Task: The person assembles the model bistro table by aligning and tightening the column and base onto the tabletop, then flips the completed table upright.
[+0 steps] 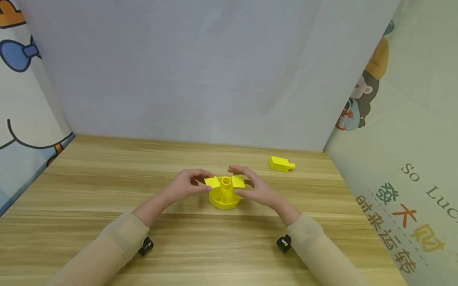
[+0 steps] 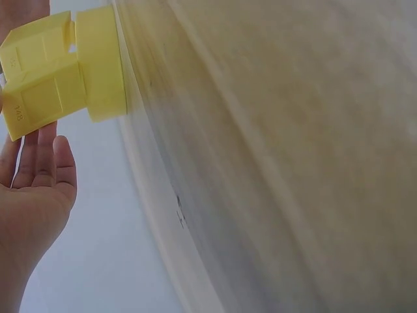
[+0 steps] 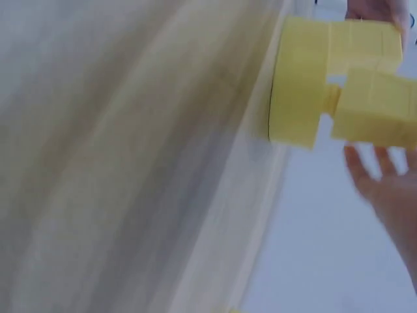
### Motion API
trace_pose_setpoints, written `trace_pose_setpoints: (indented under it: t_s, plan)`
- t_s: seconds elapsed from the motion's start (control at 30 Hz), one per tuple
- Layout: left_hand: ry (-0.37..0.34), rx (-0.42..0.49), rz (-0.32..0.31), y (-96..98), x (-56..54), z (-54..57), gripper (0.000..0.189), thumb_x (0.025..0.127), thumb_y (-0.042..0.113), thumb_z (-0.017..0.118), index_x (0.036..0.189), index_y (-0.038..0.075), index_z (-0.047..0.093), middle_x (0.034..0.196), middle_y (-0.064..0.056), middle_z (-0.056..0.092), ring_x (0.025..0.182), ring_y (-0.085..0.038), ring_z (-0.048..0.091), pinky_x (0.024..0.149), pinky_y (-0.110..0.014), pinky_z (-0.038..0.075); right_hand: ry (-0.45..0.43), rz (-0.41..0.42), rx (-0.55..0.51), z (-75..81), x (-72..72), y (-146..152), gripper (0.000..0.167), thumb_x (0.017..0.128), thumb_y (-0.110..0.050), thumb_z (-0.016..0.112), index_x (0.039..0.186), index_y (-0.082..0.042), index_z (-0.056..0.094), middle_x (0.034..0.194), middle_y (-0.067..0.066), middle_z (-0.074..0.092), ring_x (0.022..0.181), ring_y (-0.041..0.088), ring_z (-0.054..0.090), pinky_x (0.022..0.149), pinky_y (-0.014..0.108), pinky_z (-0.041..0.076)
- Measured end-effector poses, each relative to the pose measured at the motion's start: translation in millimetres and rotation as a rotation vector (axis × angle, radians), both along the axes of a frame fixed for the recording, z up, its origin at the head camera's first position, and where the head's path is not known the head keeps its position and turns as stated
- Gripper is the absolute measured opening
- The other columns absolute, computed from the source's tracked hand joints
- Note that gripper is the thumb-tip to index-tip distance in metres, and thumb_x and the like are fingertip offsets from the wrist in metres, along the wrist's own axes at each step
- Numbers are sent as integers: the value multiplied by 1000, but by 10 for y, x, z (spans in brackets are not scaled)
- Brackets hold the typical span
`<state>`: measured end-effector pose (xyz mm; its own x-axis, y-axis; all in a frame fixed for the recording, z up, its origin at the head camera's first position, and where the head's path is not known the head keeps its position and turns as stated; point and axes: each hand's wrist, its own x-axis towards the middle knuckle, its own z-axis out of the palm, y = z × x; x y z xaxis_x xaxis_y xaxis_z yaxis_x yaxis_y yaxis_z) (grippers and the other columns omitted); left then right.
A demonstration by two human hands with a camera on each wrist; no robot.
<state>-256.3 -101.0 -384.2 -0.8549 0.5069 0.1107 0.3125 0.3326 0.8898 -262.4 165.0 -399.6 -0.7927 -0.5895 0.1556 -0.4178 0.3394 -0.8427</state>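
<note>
A round yellow base [image 1: 224, 205] with a raised rim and a hollow centre post [image 1: 226, 182] stands on the table between both hands. Two yellow blocks sit upright at its sides. My left hand [image 1: 182, 184] pinches the left block [image 1: 212, 182], thumb in front and fingers behind; in the left wrist view the numbers on the block [image 2: 42, 98] show. Around the right block [image 1: 238, 182] my right hand [image 1: 259, 188] is loosely spread, thumb near its front corner, index finger reaching past its back. In the right wrist view, fingertips [image 3: 355, 163] lie right at the block's edge [image 3: 374, 107].
A third yellow block [image 1: 280, 163] with a narrow round peg lies on its side at the back right of the wood-grain table [image 1: 161, 254]. A pale cloth [image 1: 186, 79] hangs behind, with printed cloths on the left and right.
</note>
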Motion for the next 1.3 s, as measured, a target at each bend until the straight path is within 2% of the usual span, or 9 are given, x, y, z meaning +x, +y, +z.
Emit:
trace_pose_setpoints:
  t_s: [0.1,0.17,0.4,0.47,0.6,0.87,1.1,1.23,1.3]
  plan:
    - [-14,0,-2,3,-12,-22,37,84,9,70,118,-2,62,108,-17,65,90,-29,61,72,-26,52,-12,160,-63,24,-34,74,56,90,2,52,143,-9,38,146,11,40,135,31,33,108,57,27]
    - [-12,5,-6,1,-21,-41,37,85,9,70,119,-3,61,108,-18,65,90,-29,61,72,-26,52,5,199,-52,33,-54,97,52,89,5,49,140,-4,42,145,12,42,135,29,34,108,55,29]
    - [5,10,14,-5,-167,-315,41,83,15,73,121,2,62,112,-13,65,90,-21,61,72,-27,52,69,153,77,37,-85,103,42,96,-10,54,137,-6,49,142,10,46,133,27,39,103,46,40]
    - [9,15,16,-1,-161,-339,41,83,18,73,120,5,63,111,-11,66,89,-19,60,72,-27,52,86,128,99,33,-80,104,42,95,-12,56,137,-7,49,142,9,47,132,27,41,101,43,43]
    - [12,21,20,9,-122,-354,40,82,21,74,119,7,64,110,-9,66,88,-18,60,71,-27,52,110,44,108,22,-65,91,46,89,-15,65,133,-9,54,137,10,51,124,27,48,91,40,50]
    - [16,25,30,37,-57,-378,40,83,21,74,119,7,64,111,-9,66,90,-20,60,70,-26,51,86,-215,112,-54,-8,41,46,77,-25,78,118,-11,61,117,6,60,98,25,57,78,37,55]
    - [13,7,33,49,-39,-349,41,82,23,74,119,8,64,109,-8,67,90,-18,59,70,-27,51,40,-436,135,-88,50,-63,46,75,-31,80,105,-9,54,89,5,57,74,18,52,60,23,45]
    - [5,10,35,58,-34,-343,41,82,24,74,119,8,64,109,-8,66,89,-19,59,69,-27,51,60,-508,175,-86,82,-108,48,76,-37,78,99,-8,48,79,5,51,63,14,45,54,22,38]
    - [3,8,35,61,-34,-340,41,82,24,74,119,8,64,109,-8,66,89,-19,59,69,-27,50,79,-496,193,-85,93,-108,49,78,-38,77,104,-9,47,87,7,55,69,16,50,58,24,43]
